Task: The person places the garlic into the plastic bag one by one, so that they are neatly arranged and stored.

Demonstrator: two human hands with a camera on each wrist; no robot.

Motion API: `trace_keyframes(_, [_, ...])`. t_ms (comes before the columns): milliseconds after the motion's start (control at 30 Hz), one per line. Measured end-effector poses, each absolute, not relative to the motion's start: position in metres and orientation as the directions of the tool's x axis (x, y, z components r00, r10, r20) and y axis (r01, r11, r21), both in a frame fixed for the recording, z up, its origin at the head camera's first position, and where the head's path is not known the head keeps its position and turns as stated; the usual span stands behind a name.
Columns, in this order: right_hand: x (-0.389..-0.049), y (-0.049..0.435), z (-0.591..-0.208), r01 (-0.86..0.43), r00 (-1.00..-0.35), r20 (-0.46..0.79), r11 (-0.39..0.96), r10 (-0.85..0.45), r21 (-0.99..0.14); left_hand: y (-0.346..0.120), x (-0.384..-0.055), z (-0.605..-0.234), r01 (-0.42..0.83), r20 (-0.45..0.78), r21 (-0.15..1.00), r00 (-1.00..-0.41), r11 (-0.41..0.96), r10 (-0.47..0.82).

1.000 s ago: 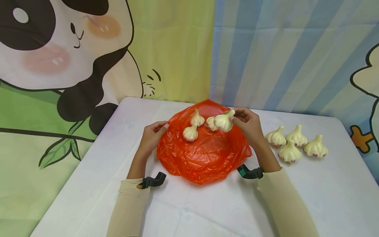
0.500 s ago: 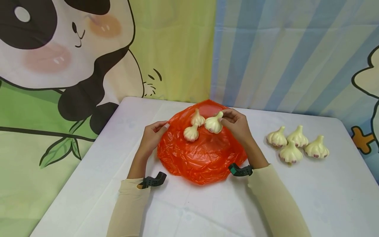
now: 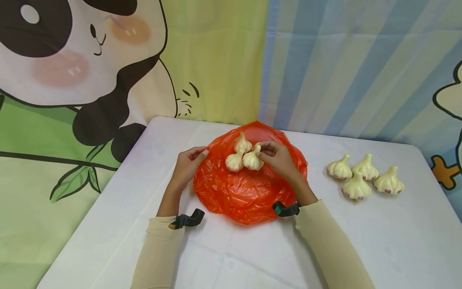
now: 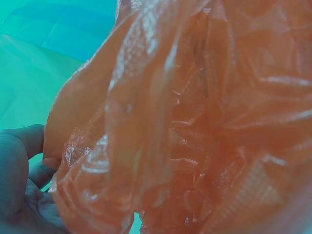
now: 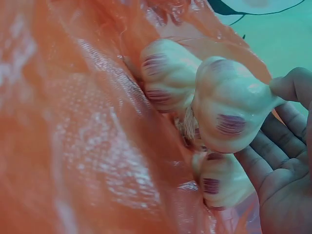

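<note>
A crumpled red plastic bag (image 3: 249, 192) lies spread with its mouth open on the table. My left hand (image 3: 187, 166) pinches the bag's left rim between thumb and fingers; the left wrist view shows the thin orange-looking film (image 4: 78, 122) at the fingertips. With my right hand (image 3: 279, 158) I grip a garlic bulb (image 3: 252, 159) by its stem, inside the bag's opening. Beside it in the bag sit two more garlic bulbs, one in front (image 3: 234, 161) and one behind (image 3: 242, 142). In the right wrist view, the held garlic bulb (image 5: 231, 107) appears close against the others.
A cluster of several garlic bulbs (image 3: 356, 186) stands on the white table (image 3: 223, 257) to the right of the bag. Behind the table hangs a printed cloth (image 3: 213, 60) with a panda and stripes.
My right hand has moved left and slightly down with the garlic bulb, bringing it next to the two in the bag. My left hand keeps its hold on the rim.
</note>
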State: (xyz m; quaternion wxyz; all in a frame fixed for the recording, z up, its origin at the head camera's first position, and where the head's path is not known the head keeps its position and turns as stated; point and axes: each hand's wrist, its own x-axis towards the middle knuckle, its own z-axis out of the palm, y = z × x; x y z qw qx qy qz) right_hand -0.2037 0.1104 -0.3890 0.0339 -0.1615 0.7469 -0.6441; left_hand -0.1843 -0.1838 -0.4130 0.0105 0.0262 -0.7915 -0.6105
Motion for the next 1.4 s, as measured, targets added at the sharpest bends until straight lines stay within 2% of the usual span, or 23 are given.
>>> trace_keyframes(300, [-0.207,0.109,-0.402,-0.192,-0.942,0.156,0.097,-0.297,-0.977,-0.181,-0.184,-0.413,-0.031,-0.020,0.966,-0.999,0.258,-0.046])
trace_keyframes(733, [-0.207,0.107,-0.410,-0.153,-0.952,0.100,0.165,-0.290,-0.974,-0.180,-0.185,-0.415,-0.005,0.005,0.965,-0.999,0.262,-0.036])
trace_keyframes(833, [-0.207,0.107,-0.412,-0.172,-0.948,0.121,0.152,-0.296,-0.973,-0.180,-0.184,-0.415,-0.007,0.002,0.965,-0.999,0.263,-0.035])
trace_keyframes(1033, [-0.206,0.108,-0.413,-0.212,-0.933,0.190,0.042,-0.305,-0.976,-0.181,-0.184,-0.414,-0.010,-0.001,0.966,-0.999,0.259,-0.034])
trace_keyframes(1233, [-0.213,0.110,-0.421,-0.292,-0.919,0.278,0.009,-0.280,-0.956,-0.181,-0.184,-0.414,-0.013,-0.003,0.966,-0.999,0.257,-0.039])
trace_keyframes(1400, [-0.204,0.109,-0.397,-0.320,-0.915,0.299,0.037,-0.272,-0.947,-0.183,-0.184,-0.413,-0.016,-0.005,0.964,-0.999,0.265,-0.042])
